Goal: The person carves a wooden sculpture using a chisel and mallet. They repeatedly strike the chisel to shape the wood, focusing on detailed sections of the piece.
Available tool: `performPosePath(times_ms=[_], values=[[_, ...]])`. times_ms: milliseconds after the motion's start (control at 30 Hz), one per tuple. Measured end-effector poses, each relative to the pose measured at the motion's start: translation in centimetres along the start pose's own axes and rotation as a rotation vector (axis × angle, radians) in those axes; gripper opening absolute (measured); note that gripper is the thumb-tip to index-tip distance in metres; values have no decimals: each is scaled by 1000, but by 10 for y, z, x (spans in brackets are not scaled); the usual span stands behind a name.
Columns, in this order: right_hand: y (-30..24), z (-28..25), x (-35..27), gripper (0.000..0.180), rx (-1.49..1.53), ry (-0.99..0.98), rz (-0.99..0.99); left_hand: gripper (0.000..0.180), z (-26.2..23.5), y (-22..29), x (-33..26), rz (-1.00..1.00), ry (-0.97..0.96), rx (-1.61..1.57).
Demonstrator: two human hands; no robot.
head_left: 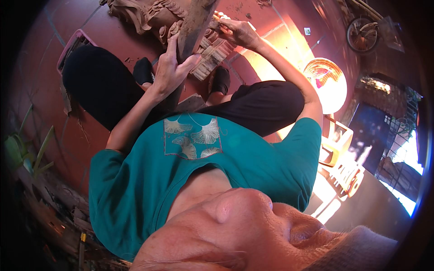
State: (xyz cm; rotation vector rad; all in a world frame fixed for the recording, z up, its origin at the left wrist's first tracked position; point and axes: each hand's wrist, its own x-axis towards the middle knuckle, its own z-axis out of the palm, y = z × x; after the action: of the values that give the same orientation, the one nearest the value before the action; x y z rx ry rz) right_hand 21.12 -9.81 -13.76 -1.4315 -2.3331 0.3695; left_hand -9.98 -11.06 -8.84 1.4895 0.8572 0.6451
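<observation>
Closest are the person's head [203, 239] and teal shirt [253, 131]. Beyond, 1 brown board [193, 29] overlaps carved wood [140, 16] above the tiled floor [74, 140], its long axis pointing up-frame, leaning right. Left hand [169, 74]: grip clamped around the board. Right hand [242, 34]: fingers curled, hold unclear. A round basket-like object [325, 86] sits right, contents lost in glare.
</observation>
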Motion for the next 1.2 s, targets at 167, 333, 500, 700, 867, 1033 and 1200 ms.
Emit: performPosePath(times_ms=[167, 333, 500, 700, 867, 1033, 1200], values=[[-9, -5, 5, 49, -72, -91, 136, 60, 2, -25, 10, -26, -130, 97], [10, -16, -6, 41, -34, 111, 192, 61, -1, -21, 10, 20, -84, 75], [5, -29, -11, 52, 54, 188, 225, 63, -2, -16, 11, -7, -86, 23], [7, -17, -15, 46, 172, 164, 212, 65, 3, -14, 10, 55, -83, 60], [0, -20, -11, 36, 196, 84, 188, 77, 4, -20, 11, 82, -78, 99], [-5, -16, -6, 31, 234, 54, 195, 76, 4, -20, 10, 134, -50, 116], [9, -7, -8, 47, 131, 7, 100, 74, 3, -13, 9, 147, -40, 68]])
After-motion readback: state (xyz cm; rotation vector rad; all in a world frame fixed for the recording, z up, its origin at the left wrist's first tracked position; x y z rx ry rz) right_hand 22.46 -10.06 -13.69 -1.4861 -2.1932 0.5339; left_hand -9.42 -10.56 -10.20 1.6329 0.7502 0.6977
